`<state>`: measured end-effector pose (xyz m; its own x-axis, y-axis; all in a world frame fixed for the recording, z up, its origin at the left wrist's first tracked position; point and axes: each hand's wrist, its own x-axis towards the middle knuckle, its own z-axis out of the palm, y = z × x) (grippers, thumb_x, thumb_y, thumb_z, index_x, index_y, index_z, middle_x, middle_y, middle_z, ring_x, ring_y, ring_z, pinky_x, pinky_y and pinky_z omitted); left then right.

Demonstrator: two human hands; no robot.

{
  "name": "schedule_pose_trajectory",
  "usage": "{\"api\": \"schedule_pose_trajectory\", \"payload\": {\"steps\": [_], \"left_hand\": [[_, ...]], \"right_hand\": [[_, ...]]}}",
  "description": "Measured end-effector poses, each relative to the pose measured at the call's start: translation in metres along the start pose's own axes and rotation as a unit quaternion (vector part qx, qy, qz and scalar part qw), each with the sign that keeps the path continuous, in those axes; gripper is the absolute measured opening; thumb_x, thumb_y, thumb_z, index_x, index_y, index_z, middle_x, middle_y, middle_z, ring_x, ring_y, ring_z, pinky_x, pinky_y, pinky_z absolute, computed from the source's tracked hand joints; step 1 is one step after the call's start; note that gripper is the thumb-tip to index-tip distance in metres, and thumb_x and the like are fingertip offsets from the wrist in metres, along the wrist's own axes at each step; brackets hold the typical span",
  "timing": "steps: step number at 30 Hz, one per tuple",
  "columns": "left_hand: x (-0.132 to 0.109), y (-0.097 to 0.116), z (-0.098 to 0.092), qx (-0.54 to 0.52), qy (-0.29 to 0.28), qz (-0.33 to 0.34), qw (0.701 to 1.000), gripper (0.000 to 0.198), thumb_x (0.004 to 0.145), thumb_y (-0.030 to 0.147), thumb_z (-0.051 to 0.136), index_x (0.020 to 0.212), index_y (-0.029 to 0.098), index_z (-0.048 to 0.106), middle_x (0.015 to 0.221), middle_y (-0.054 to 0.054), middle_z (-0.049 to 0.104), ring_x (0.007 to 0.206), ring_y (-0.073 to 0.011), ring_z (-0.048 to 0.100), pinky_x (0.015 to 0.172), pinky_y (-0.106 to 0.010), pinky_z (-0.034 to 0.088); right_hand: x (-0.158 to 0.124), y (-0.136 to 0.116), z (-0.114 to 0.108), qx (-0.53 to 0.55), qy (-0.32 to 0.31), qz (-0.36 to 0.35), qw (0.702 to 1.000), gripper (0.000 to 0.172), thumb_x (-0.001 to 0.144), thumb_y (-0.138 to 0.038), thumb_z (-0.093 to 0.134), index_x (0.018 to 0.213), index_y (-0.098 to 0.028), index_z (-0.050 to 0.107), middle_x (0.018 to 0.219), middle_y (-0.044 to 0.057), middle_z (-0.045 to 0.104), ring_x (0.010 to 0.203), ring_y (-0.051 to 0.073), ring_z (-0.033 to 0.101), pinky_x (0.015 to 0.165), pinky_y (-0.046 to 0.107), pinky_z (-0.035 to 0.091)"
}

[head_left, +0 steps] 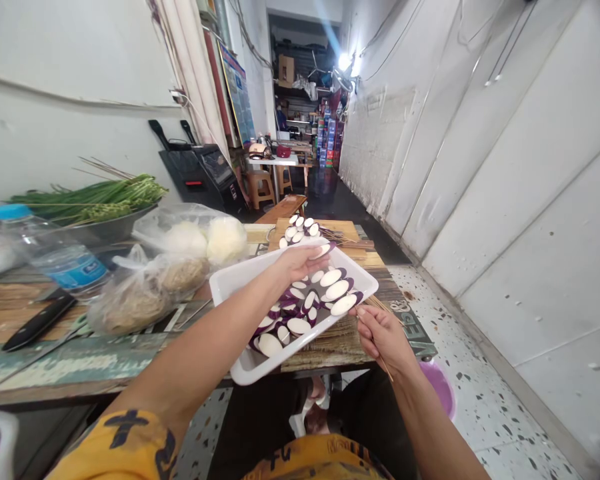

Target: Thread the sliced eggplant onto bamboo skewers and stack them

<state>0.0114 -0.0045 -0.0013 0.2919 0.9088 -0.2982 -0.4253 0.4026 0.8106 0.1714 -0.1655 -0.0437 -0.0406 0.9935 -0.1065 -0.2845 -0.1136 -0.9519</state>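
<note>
My right hand (pixel 384 335) is closed around the lower part of a thin wooden skewer (pixel 387 369). Several white, purple-edged eggplant slices (pixel 339 289) sit in a row beyond its fingers, above the right side of a white plastic tray (pixel 247 375). My left hand (pixel 303 262) reaches across the tray, its fingers pinching one eggplant slice (pixel 323 251) near the far rim. Loose eggplant slices (pixel 299 326) lie heaped in the tray, partly hidden by my left forearm. More bare skewers (pixel 380 304) lie on the table behind my right hand.
Skewered eggplant slices (pixel 299 230) rest on a wooden board (pixel 347 231) beyond the tray. To the left are bagged food (pixel 135 300), a water bottle (pixel 73 263), a black-handled knife (pixel 40 325) and a bowl of green stalks (pixel 95 203). A pink basin (pixel 439 387) stands on the floor at right.
</note>
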Motion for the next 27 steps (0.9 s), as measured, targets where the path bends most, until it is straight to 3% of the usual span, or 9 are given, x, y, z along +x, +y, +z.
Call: {"api": "schedule_pose_trajectory", "payload": {"steps": [16, 27], "left_hand": [[-0.0057, 0.0006, 0.0061, 0.040, -0.018, -0.013, 0.999, 0.005, 0.074, 0.004, 0.059, 0.075, 0.009, 0.058, 0.072, -0.008, 0.065, 0.071, -0.0170, 0.066, 0.075, -0.031, 0.054], [-0.0094, -0.0025, 0.0093, 0.075, -0.044, 0.018, 0.996, 0.007, 0.073, 0.006, 0.062, 0.080, 0.009, 0.060, 0.072, -0.009, 0.067, 0.070, -0.0167, 0.067, 0.075, -0.029, 0.053]], "right_hand": [[-0.0006, 0.0029, -0.0007, -0.001, 0.002, -0.016, 1.000, 0.025, 0.080, -0.039, 0.056, 0.084, -0.014, 0.056, 0.047, -0.011, 0.035, 0.027, -0.001, 0.025, 0.029, 0.014, 0.013], [-0.0003, 0.0029, 0.0014, 0.011, 0.023, -0.023, 0.999, 0.026, 0.078, -0.039, 0.058, 0.083, -0.014, 0.055, 0.046, -0.011, 0.034, 0.026, -0.001, 0.025, 0.029, 0.015, 0.013]]}}
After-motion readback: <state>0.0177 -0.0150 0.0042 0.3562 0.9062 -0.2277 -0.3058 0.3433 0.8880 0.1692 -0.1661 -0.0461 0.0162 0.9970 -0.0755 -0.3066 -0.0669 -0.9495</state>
